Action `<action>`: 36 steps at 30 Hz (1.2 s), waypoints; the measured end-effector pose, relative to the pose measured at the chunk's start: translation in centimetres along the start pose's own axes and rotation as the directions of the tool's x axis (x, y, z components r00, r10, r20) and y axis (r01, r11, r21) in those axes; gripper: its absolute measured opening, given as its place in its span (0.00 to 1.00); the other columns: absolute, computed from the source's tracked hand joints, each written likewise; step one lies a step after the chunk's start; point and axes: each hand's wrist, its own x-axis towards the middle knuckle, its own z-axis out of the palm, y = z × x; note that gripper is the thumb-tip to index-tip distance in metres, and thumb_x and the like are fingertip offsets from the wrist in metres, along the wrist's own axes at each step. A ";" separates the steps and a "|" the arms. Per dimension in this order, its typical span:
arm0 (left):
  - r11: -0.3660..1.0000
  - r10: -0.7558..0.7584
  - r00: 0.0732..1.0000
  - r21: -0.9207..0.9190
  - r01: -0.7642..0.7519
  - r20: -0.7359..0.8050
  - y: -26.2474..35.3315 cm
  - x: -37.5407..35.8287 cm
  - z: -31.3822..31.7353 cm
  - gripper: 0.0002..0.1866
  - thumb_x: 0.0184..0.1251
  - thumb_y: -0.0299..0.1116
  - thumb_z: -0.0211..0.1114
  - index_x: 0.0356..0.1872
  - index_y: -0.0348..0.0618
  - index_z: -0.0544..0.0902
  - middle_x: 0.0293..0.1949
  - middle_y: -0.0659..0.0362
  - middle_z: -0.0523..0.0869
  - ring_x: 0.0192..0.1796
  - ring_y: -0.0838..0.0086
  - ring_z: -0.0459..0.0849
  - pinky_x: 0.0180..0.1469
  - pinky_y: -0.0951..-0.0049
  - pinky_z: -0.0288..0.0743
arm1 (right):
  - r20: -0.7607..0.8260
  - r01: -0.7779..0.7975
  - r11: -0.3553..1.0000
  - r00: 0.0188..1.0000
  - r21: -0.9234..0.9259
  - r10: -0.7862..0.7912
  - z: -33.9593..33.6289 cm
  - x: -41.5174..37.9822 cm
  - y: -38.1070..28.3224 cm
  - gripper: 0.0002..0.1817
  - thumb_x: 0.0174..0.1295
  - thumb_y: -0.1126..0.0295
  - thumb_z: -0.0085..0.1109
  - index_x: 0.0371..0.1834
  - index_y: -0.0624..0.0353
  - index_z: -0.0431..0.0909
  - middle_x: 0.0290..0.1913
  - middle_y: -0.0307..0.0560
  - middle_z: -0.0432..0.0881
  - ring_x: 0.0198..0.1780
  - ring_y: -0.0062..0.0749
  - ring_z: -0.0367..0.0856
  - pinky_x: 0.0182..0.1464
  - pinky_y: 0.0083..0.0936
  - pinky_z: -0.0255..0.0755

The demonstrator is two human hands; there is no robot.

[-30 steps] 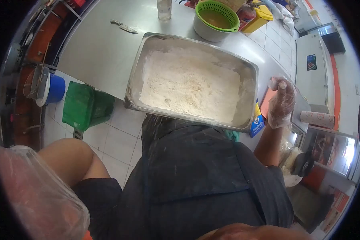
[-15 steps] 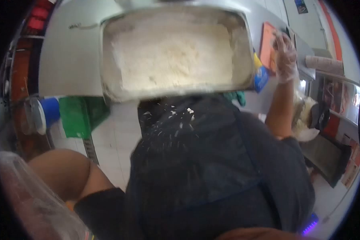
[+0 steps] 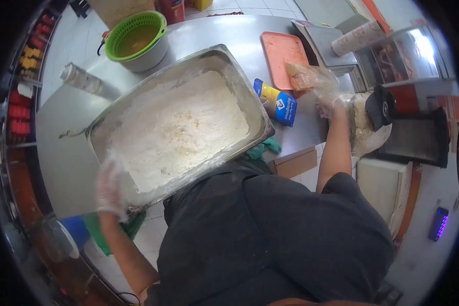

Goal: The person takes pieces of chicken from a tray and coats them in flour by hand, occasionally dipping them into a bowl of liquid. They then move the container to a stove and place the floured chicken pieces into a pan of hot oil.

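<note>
My left hand [image 3: 110, 189], in a clear glove, is at the left end of a deep metal pan [image 3: 262, 109], overlapping its rim; motion smears the fingers. White flour [image 3: 153, 137] covers the pan's floor, with pale crumbs in the middle. My right hand [image 3: 327, 102], also gloved, is past the pan's right side. Clear plastic with something orange-brown [image 3: 300, 76] inside or under it lies at the right fingers, over the edge of a pink tray [image 3: 278, 48]; I cannot tell whether they grip it. A blue and yellow glove box [image 3: 283, 108] stands between pan and right hand.
A green strainer [image 3: 155, 23] sits in a white tub at the back left, near a shaker-like container [image 3: 79, 80]. Green cloth [image 3: 264, 148] lies by the pan's near right corner. At right are a bag of pale pieces [image 3: 361, 120] and a paper roll [image 3: 357, 38].
My left hand has come from low beside me up to the pan's left end. My right hand has moved down from above the pink tray. The view has shifted, showing more of the table.
</note>
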 end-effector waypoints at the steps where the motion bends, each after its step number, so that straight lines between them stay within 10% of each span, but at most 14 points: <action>1: 0.908 0.004 0.985 0.412 -0.075 0.170 -1.9 -0.1 2.0 0.19 0.58 0.32 0.59 0.52 0.45 0.75 0.56 0.51 0.74 0.60 0.61 0.69 0.63 0.64 0.60 | -0.409 0.301 0.948 0.882 0.102 -0.236 1.3 2.6 0.8 0.21 0.62 0.50 0.48 0.43 0.57 0.75 0.31 0.46 0.76 0.29 0.36 0.73 0.31 0.31 0.69; 3: 0.945 0.049 0.984 0.312 -0.102 0.174 -1.7 0.7 4.7 0.19 0.58 0.34 0.60 0.52 0.46 0.76 0.55 0.51 0.75 0.59 0.60 0.70 0.62 0.64 0.61 | -0.764 0.577 0.814 0.557 0.073 -0.326 1.3 4.0 0.7 0.21 0.64 0.50 0.44 0.40 0.57 0.76 0.31 0.47 0.77 0.34 0.41 0.76 0.35 0.32 0.69; 5: 0.992 0.075 0.980 0.088 -0.093 0.187 0.1 0.2 7.2 0.19 0.56 0.37 0.62 0.51 0.48 0.77 0.52 0.51 0.77 0.57 0.58 0.72 0.60 0.64 0.63 | -0.373 0.283 0.552 0.926 0.784 0.055 -0.6 4.5 1.2 0.21 0.64 0.53 0.43 0.47 0.59 0.74 0.41 0.53 0.77 0.45 0.46 0.74 0.43 0.36 0.69; 6: 0.997 0.082 0.979 -0.026 -0.078 0.188 0.4 0.1 8.2 0.19 0.56 0.38 0.63 0.50 0.49 0.77 0.51 0.51 0.77 0.56 0.57 0.73 0.59 0.63 0.64 | -0.369 0.278 0.555 0.927 0.784 0.058 -1.1 5.6 1.5 0.21 0.64 0.53 0.43 0.47 0.59 0.74 0.41 0.53 0.77 0.45 0.46 0.74 0.43 0.36 0.69; 7: 0.997 0.077 0.979 -0.024 -0.074 0.188 0.4 0.3 9.1 0.19 0.56 0.38 0.63 0.50 0.49 0.77 0.51 0.51 0.77 0.56 0.57 0.73 0.59 0.63 0.64 | -0.623 0.274 0.932 0.779 0.236 -0.071 -1.6 7.2 1.8 0.19 0.62 0.58 0.44 0.52 0.54 0.71 0.43 0.53 0.77 0.46 0.44 0.75 0.47 0.34 0.69; 8: 0.998 0.060 0.977 0.016 -0.065 0.203 0.3 0.7 9.8 0.19 0.56 0.38 0.62 0.50 0.50 0.77 0.51 0.51 0.77 0.56 0.57 0.73 0.59 0.63 0.64 | -0.706 0.061 0.918 0.620 -0.391 -0.342 -1.9 8.9 2.1 0.20 0.61 0.64 0.45 0.57 0.50 0.69 0.45 0.53 0.77 0.48 0.42 0.76 0.51 0.33 0.70; 11: 0.999 0.033 0.978 0.010 -0.036 0.208 -0.5 1.2 11.2 0.19 0.56 0.38 0.62 0.51 0.51 0.77 0.51 0.51 0.77 0.56 0.58 0.73 0.59 0.63 0.65 | -0.782 0.398 0.834 0.342 -0.381 -0.521 -1.1 12.4 1.7 0.18 0.61 0.65 0.43 0.54 0.49 0.71 0.47 0.50 0.78 0.49 0.44 0.76 0.52 0.34 0.69; 15: 0.992 -0.021 0.974 0.130 -0.008 0.226 -1.0 0.4 11.8 0.18 0.57 0.37 0.62 0.50 0.51 0.77 0.49 0.51 0.78 0.54 0.59 0.75 0.57 0.64 0.67 | -0.622 0.339 0.707 0.336 -0.621 -0.708 -2.0 11.4 1.0 0.16 0.62 0.64 0.41 0.51 0.50 0.74 0.48 0.48 0.78 0.49 0.45 0.76 0.49 0.36 0.72; 17: 0.997 0.002 0.977 0.074 -0.018 0.215 -2.1 -0.1 12.0 0.18 0.57 0.37 0.62 0.50 0.50 0.77 0.49 0.50 0.78 0.53 0.59 0.75 0.56 0.64 0.68 | -0.645 0.199 0.860 0.587 -0.470 -0.488 -3.5 13.4 1.5 0.17 0.63 0.61 0.39 0.48 0.50 0.76 0.49 0.49 0.77 0.52 0.42 0.75 0.51 0.35 0.71; 20: 1.000 -0.005 0.976 0.001 0.005 0.219 -1.3 0.8 11.8 0.17 0.57 0.36 0.61 0.49 0.49 0.77 0.48 0.50 0.78 0.53 0.58 0.75 0.56 0.64 0.68 | -0.578 0.035 0.749 0.613 -0.662 -0.539 -4.7 17.6 2.9 0.17 0.64 0.58 0.38 0.48 0.49 0.74 0.47 0.45 0.78 0.44 0.36 0.77 0.39 0.35 0.73; 25: 0.998 -0.054 0.966 -0.018 0.060 0.252 -0.7 0.8 12.3 0.17 0.57 0.36 0.61 0.48 0.47 0.77 0.48 0.49 0.78 0.52 0.57 0.75 0.56 0.64 0.68 | -0.751 0.337 0.896 0.502 -0.288 -0.430 -2.5 12.4 3.5 0.15 0.63 0.59 0.41 0.48 0.48 0.74 0.43 0.41 0.78 0.39 0.31 0.75 0.32 0.30 0.69; 30: 0.991 -0.120 0.934 -0.023 0.135 0.335 -1.4 0.4 12.7 0.17 0.58 0.38 0.61 0.49 0.48 0.77 0.47 0.49 0.79 0.52 0.56 0.75 0.56 0.64 0.67 | -0.699 0.713 0.681 0.573 0.166 -0.429 -1.9 11.1 4.7 0.14 0.62 0.59 0.44 0.47 0.47 0.73 0.40 0.38 0.77 0.34 0.26 0.73 0.26 0.25 0.65; 36: 0.983 -0.140 0.934 -0.071 0.172 0.330 -1.7 0.4 12.9 0.17 0.58 0.38 0.61 0.48 0.48 0.78 0.47 0.49 0.79 0.51 0.57 0.76 0.55 0.64 0.68 | -0.470 0.552 0.519 0.832 0.653 -0.294 -4.0 11.5 3.0 0.13 0.60 0.60 0.48 0.46 0.46 0.73 0.35 0.35 0.76 0.28 0.21 0.70 0.20 0.20 0.61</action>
